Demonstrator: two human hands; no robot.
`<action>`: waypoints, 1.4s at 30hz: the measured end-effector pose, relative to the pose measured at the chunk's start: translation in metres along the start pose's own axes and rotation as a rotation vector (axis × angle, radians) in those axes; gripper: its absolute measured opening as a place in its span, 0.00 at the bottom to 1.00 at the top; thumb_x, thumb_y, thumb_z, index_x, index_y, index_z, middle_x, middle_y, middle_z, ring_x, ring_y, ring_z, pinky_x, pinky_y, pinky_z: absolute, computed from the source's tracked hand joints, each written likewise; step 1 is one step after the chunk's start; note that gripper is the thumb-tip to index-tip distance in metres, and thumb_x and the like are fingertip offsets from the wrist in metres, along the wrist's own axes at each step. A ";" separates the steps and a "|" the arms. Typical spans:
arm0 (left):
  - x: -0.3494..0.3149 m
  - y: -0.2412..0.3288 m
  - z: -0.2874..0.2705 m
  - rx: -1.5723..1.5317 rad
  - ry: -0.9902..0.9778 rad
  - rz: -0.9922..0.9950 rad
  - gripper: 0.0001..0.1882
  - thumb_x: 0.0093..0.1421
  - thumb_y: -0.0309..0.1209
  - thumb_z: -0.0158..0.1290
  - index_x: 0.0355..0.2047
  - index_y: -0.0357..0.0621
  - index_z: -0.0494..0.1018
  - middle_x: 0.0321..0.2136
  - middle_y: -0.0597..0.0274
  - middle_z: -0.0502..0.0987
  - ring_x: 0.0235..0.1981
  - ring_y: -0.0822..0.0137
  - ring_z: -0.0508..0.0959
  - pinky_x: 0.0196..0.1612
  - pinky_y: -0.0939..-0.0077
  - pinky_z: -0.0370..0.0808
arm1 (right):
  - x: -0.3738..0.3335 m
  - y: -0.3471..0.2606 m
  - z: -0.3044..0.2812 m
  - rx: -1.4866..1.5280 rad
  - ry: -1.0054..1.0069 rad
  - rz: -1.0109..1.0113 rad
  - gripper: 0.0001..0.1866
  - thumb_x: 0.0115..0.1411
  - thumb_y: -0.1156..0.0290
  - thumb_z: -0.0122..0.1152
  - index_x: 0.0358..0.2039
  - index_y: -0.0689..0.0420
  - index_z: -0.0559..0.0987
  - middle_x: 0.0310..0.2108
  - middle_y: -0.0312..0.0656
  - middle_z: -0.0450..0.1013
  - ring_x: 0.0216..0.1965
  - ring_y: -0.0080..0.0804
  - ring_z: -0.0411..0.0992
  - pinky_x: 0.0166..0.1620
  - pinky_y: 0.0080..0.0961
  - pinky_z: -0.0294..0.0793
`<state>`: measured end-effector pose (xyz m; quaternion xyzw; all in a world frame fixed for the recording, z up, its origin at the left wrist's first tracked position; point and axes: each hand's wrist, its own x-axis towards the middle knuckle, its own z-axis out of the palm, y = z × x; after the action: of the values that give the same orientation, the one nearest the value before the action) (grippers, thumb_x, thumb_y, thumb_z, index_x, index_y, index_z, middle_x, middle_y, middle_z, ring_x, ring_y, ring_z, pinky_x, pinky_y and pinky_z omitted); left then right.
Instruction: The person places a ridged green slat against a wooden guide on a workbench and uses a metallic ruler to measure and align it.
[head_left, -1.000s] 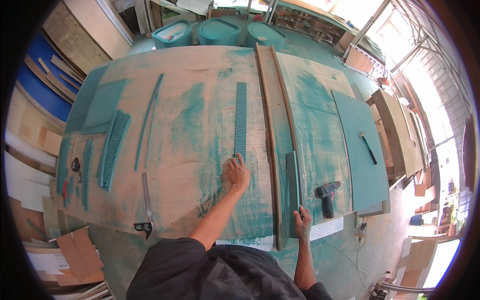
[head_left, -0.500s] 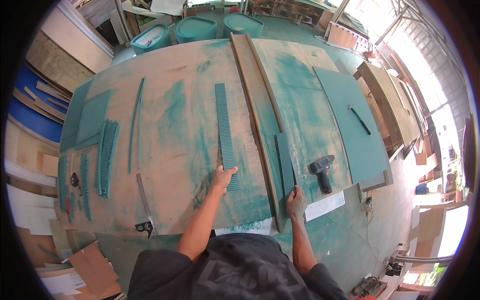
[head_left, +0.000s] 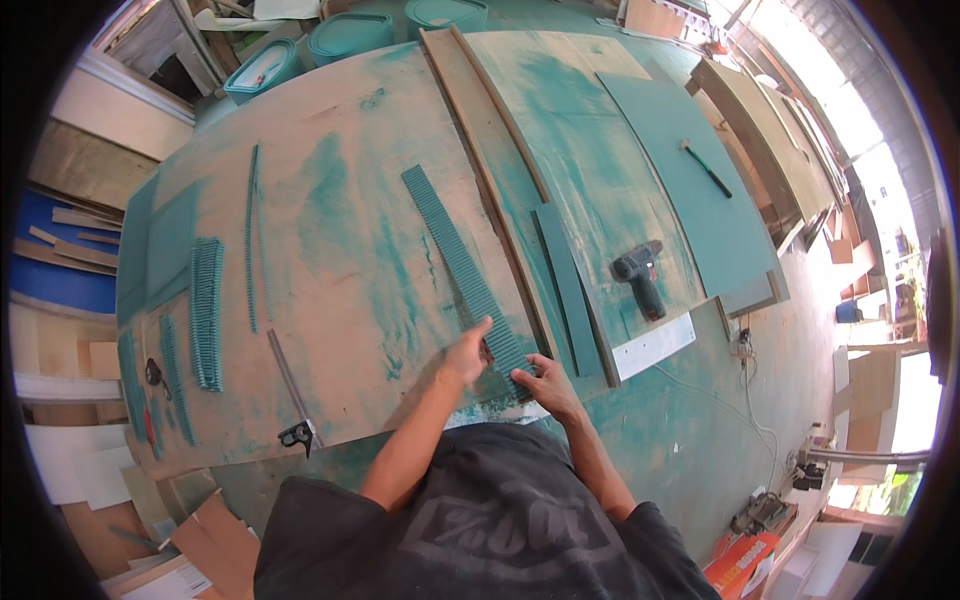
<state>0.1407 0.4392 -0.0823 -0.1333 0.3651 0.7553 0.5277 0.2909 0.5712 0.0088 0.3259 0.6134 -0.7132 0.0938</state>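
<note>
A long ribbed green strip (head_left: 450,245) slants across the worktable (head_left: 345,290) in front of me, its far end up and to the left. My left hand (head_left: 466,356) is closed on its left edge, thumb on top, a little above the near end. At that near end, my right hand (head_left: 549,388) pinches the strip between thumb and fingers. Just right of it, narrow flat green pieces (head_left: 568,295) lie beside a pair of long wooden rails (head_left: 487,180). A cordless drill (head_left: 640,280) rests farther right.
On the right are a large green sheet (head_left: 665,170) and a hammer (head_left: 707,168). A combination square (head_left: 291,390) lies near the front left edge, with a stack of ribbed strips (head_left: 207,315) beyond it. Green tubs (head_left: 350,36) stand behind the table.
My right hand has left the narrow flat pieces and taken hold of the ribbed strip's near end. The strip has turned, its near end swinging right. The view has shifted slightly.
</note>
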 end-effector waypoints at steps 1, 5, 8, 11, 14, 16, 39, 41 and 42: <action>0.010 0.010 -0.005 -0.121 -0.067 0.045 0.17 0.73 0.45 0.52 0.46 0.44 0.76 0.41 0.64 0.80 0.42 0.64 0.79 0.49 0.64 0.76 | -0.012 0.001 -0.002 -0.042 0.013 -0.011 0.16 0.66 0.69 0.68 0.50 0.63 0.80 0.34 0.36 0.80 0.34 0.22 0.76 0.36 0.25 0.78; 0.052 0.056 -0.012 -0.155 0.170 0.104 0.26 0.74 0.43 0.50 0.62 0.35 0.68 0.55 0.51 0.75 0.54 0.55 0.75 0.57 0.56 0.73 | -0.069 0.029 -0.026 -0.174 0.091 -0.096 0.11 0.64 0.71 0.69 0.44 0.62 0.81 0.34 0.34 0.79 0.36 0.21 0.75 0.41 0.25 0.75; 0.085 0.076 -0.028 0.023 0.292 0.197 0.29 0.73 0.41 0.53 0.64 0.31 0.65 0.59 0.48 0.72 0.58 0.52 0.73 0.60 0.56 0.70 | -0.108 0.056 -0.051 -0.177 0.118 -0.007 0.11 0.63 0.73 0.69 0.44 0.63 0.82 0.34 0.34 0.79 0.37 0.21 0.74 0.42 0.24 0.74; 0.095 0.068 -0.016 0.234 0.505 0.303 0.28 0.71 0.38 0.54 0.62 0.28 0.66 0.58 0.47 0.74 0.57 0.51 0.74 0.60 0.58 0.70 | -0.139 0.107 -0.077 -0.168 0.183 0.079 0.11 0.63 0.75 0.69 0.44 0.63 0.82 0.35 0.33 0.80 0.36 0.19 0.75 0.42 0.22 0.74; 0.106 0.048 -0.009 0.609 0.504 0.293 0.24 0.70 0.35 0.53 0.59 0.28 0.68 0.53 0.45 0.77 0.53 0.50 0.78 0.56 0.57 0.73 | -0.154 0.145 -0.082 -0.030 0.232 0.159 0.10 0.62 0.77 0.69 0.44 0.62 0.82 0.34 0.33 0.80 0.35 0.20 0.75 0.41 0.22 0.74; 0.103 0.033 0.020 0.905 0.557 0.267 0.22 0.69 0.34 0.53 0.57 0.28 0.70 0.51 0.40 0.79 0.53 0.47 0.79 0.54 0.54 0.76 | -0.159 0.169 -0.084 0.031 0.282 0.191 0.10 0.62 0.78 0.69 0.44 0.62 0.82 0.34 0.33 0.80 0.35 0.21 0.76 0.40 0.22 0.74; 0.086 0.040 0.028 1.964 0.326 0.416 0.37 0.76 0.49 0.41 0.79 0.53 0.43 0.80 0.64 0.38 0.79 0.53 0.36 0.75 0.32 0.30 | -0.137 0.208 -0.102 -0.554 0.351 0.154 0.11 0.63 0.70 0.66 0.43 0.62 0.84 0.32 0.44 0.83 0.36 0.37 0.82 0.40 0.33 0.78; 0.086 0.040 0.033 1.995 0.332 0.383 0.38 0.76 0.50 0.41 0.79 0.54 0.43 0.80 0.66 0.38 0.79 0.54 0.36 0.75 0.32 0.30 | -0.126 0.179 -0.105 -0.788 0.387 0.131 0.12 0.63 0.67 0.65 0.43 0.61 0.84 0.32 0.48 0.83 0.38 0.45 0.82 0.41 0.37 0.78; 0.085 0.042 0.033 2.017 0.337 0.365 0.38 0.76 0.50 0.41 0.79 0.55 0.43 0.80 0.66 0.38 0.79 0.54 0.36 0.75 0.31 0.30 | -0.119 0.142 -0.102 -0.814 0.419 0.121 0.13 0.64 0.65 0.64 0.43 0.61 0.84 0.34 0.51 0.83 0.40 0.48 0.82 0.43 0.40 0.79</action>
<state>0.0743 0.5141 -0.0923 0.3235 0.9111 0.1393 0.2138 0.4936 0.6020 -0.0410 0.4349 0.8291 -0.3264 0.1298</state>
